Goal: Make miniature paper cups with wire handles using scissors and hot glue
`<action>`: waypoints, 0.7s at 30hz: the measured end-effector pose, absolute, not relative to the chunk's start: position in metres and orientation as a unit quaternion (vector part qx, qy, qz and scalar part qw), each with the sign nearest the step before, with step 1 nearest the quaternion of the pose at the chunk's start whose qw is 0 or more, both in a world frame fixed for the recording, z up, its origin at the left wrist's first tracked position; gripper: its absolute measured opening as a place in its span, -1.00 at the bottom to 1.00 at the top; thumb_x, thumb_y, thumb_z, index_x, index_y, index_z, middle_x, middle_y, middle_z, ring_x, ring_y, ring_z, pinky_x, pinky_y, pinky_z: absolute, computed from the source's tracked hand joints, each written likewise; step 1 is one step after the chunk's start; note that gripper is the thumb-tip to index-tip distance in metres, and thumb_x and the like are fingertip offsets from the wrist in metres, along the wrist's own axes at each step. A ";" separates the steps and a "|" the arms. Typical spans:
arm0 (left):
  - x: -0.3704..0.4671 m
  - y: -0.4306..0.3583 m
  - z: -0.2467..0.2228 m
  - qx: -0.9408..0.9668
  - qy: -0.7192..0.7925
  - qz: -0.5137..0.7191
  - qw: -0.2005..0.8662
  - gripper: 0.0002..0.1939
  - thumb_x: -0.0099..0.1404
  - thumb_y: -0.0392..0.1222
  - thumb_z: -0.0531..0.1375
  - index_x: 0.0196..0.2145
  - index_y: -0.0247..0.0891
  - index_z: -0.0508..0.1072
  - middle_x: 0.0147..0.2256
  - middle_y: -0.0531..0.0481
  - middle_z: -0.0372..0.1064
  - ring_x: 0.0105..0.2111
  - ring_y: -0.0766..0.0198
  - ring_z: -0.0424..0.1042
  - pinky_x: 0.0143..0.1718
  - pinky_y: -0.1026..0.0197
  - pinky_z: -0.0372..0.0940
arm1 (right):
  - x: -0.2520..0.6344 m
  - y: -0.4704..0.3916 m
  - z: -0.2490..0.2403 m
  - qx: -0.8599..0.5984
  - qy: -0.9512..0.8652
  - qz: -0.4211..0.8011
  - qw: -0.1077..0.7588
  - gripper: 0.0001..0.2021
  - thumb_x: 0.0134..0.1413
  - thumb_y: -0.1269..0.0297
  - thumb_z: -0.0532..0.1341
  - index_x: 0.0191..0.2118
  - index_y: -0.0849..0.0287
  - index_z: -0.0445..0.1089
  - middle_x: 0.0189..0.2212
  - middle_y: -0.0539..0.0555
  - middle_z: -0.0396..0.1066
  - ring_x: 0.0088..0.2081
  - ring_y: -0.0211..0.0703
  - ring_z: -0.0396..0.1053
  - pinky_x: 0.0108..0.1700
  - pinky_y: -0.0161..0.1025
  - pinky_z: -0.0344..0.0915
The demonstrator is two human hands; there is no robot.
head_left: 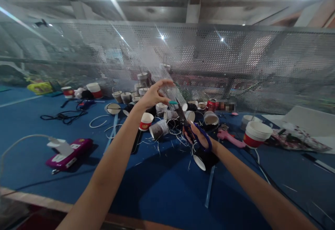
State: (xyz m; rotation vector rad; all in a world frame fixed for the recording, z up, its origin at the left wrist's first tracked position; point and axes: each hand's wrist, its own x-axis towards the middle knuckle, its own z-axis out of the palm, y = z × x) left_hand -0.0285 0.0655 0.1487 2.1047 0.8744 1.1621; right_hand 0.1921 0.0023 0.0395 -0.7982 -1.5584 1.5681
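My left hand (154, 96) pinches a bundle of clear plastic film (171, 92) that slants up and away over the table. A long teal thumbnail shows against the film. In my right hand (193, 129) is a pair of scissors (181, 112) with dark blue handles, its blades pointing up at the film's lower end. Whether the blades touch the film I cannot tell. Beneath my hands lie tipped cups, among them a grey-wrapped cup (159, 129) and a black cup (206, 160), with white thin strips (180, 139) scattered between them. A red and white paper cup (146, 121) stands by my left wrist.
A purple power strip (69, 153) with a white plug sits at left, near a black cable (62, 117). To the right are stacked paper cups (258, 132), a pink glue gun (230, 137) and a red can (210, 105). A perforated metal panel (251, 55) stands behind.
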 end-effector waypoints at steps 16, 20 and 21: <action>-0.023 0.062 0.149 0.827 0.311 0.387 0.263 -0.26 -0.08 -0.29 0.33 0.08 -0.15 0.21 0.12 -0.18 0.16 -0.54 0.50 0.38 -0.51 0.39 0.37 | 0.193 0.004 0.037 -0.301 -0.607 0.618 0.398 -0.49 -0.15 -0.28 0.09 -0.40 0.16 0.23 -0.59 -0.10 0.11 -0.62 -0.40 0.06 -0.63 -0.38 0.02; -0.023 0.061 0.149 0.828 0.312 0.384 0.264 -0.25 -0.07 -0.28 0.33 0.09 -0.15 0.19 0.14 -0.19 0.13 -0.54 0.51 0.37 -0.51 0.39 0.37 | 0.193 0.003 0.037 -0.307 -0.615 0.609 0.395 -0.49 -0.11 -0.27 0.07 -0.38 0.15 0.20 -0.60 -0.10 0.12 -0.64 -0.39 0.05 -0.65 -0.36 0.00; -0.022 0.061 0.149 0.828 0.313 0.383 0.262 -0.25 -0.07 -0.27 0.33 0.09 -0.15 0.19 0.14 -0.19 0.13 -0.54 0.51 0.36 -0.52 0.39 0.37 | 0.193 0.003 0.037 -0.310 -0.617 0.607 0.393 -0.49 -0.11 -0.28 0.06 -0.38 0.15 0.20 -0.60 -0.10 0.12 -0.64 -0.39 0.05 -0.66 -0.36 0.00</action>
